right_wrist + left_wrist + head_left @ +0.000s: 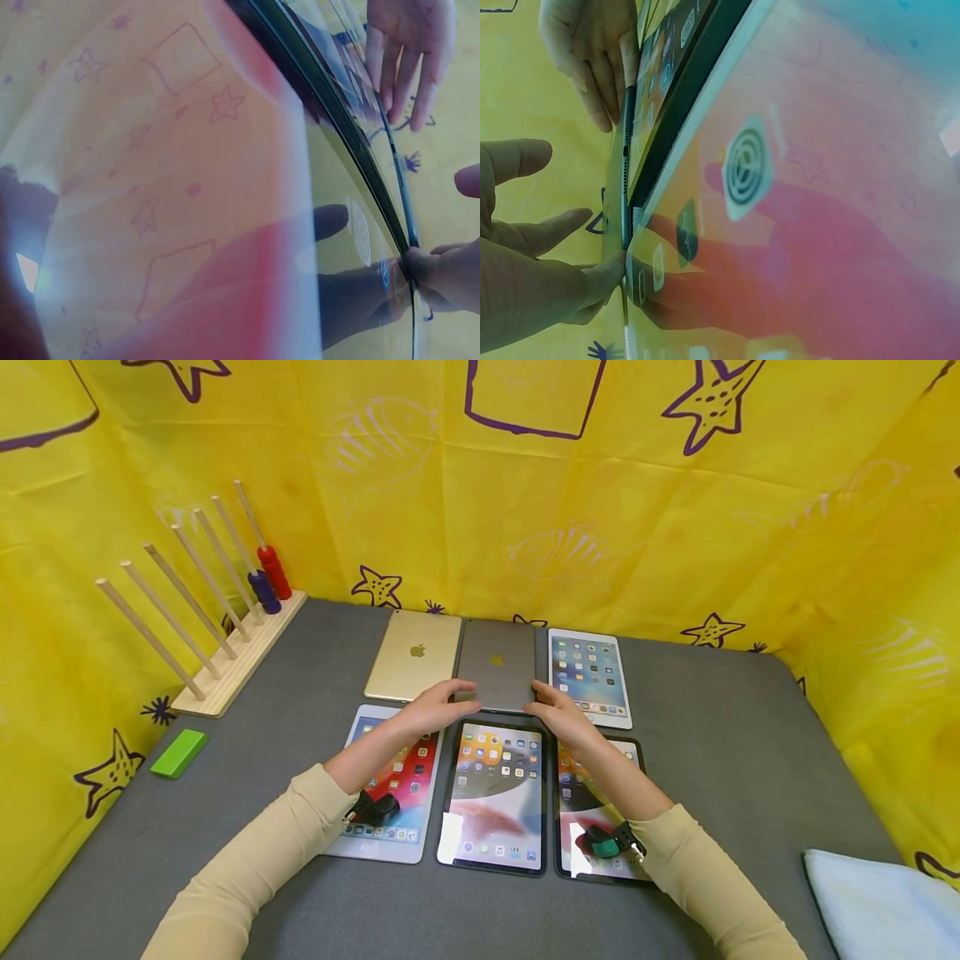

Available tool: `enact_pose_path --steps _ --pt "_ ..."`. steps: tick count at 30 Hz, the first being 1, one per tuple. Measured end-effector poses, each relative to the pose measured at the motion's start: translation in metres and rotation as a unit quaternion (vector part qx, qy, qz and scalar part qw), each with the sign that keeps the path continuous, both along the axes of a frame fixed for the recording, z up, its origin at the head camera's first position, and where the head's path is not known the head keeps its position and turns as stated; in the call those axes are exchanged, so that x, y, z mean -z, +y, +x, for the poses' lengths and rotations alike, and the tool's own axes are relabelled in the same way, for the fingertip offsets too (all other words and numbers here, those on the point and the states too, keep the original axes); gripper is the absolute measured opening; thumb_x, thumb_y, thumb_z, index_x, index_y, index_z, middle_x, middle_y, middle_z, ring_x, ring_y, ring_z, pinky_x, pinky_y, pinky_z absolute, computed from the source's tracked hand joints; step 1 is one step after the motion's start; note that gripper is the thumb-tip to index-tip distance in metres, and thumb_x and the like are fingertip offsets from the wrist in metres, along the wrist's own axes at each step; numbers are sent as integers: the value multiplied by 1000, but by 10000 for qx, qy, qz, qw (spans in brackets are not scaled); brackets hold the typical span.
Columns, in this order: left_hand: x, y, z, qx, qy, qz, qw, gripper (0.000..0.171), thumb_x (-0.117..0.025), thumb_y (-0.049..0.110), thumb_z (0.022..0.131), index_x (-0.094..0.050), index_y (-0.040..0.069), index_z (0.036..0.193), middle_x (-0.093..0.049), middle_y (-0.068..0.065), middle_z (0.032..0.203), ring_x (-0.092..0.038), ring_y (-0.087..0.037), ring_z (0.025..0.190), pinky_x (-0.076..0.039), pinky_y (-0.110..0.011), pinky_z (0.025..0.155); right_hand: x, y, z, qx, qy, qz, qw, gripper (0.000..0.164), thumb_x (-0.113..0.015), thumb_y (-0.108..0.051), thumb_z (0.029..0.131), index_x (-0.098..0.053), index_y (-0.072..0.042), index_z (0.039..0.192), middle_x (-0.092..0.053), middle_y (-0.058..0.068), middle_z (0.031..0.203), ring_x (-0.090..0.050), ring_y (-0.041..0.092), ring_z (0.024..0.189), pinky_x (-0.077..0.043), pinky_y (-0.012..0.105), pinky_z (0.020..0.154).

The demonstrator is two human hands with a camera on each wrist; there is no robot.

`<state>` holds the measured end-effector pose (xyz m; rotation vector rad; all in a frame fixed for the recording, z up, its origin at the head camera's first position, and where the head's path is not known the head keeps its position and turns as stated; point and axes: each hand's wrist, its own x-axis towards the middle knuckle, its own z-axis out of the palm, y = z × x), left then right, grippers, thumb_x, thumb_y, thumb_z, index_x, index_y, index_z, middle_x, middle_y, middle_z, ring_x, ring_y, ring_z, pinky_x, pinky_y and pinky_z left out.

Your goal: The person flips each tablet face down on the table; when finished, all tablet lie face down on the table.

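Observation:
A grey tablet [498, 647] lies face down in the middle of the back row, its logo showing. My left hand [437, 706] is at its near left corner, with thumb and finger extended over that edge. At the near right corner is my right hand [558, 714], fingertips right at the side. In the left wrist view the left fingers are spread, one fingertip at the edge of the tablet [625, 172]. Right fingers hang nearly straight there. A gold tablet [412, 652] lies face down to the left, and a white-framed tablet [590, 672] lies screen up to the right.
Nearest me lie a white-framed tablet [412, 810] under the left forearm, a black-framed tablet [495, 802], and another black-framed tablet [585, 827] partly under the right forearm. A wooden peg rack [236, 668] and green block [179, 753] sit left; a light-blue cloth [885, 902] lies right.

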<state>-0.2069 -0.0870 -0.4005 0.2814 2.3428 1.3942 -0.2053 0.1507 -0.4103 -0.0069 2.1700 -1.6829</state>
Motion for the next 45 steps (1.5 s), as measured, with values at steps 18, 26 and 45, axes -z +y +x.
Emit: enact_pose_path --steps 18,26,45 --pt "1 0 -1 95 66 -35 9999 54 -58 26 98 -43 4 145 -39 -15 150 -28 -35 141 -27 -52 113 -2 -2 1 42 72 7 10000 66 -50 -11 98 -18 2 153 -17 25 158 -16 35 146 -16 45 118" --pt "-1 2 0 -48 223 -90 9997 52 -58 24 98 -45 4 144 -40 -15 149 -30 -34 141 -29 -52 112 -4 4 3 -84 1 -234 9997 64 -48 -12 99 -17 3 153 -16 26 157 -17 36 145 -16 48 117" --pt "-5 63 -13 -155 4 1311 9913 40 -56 11 99 -52 0 137 -53 -18 138 -53 -30 121 -45 -39 101 -10 82 7 1306 853 -300 9873 44 -48 -6 100 -43 2 144 -42 21 147 -44 32 128 -39 40 107"
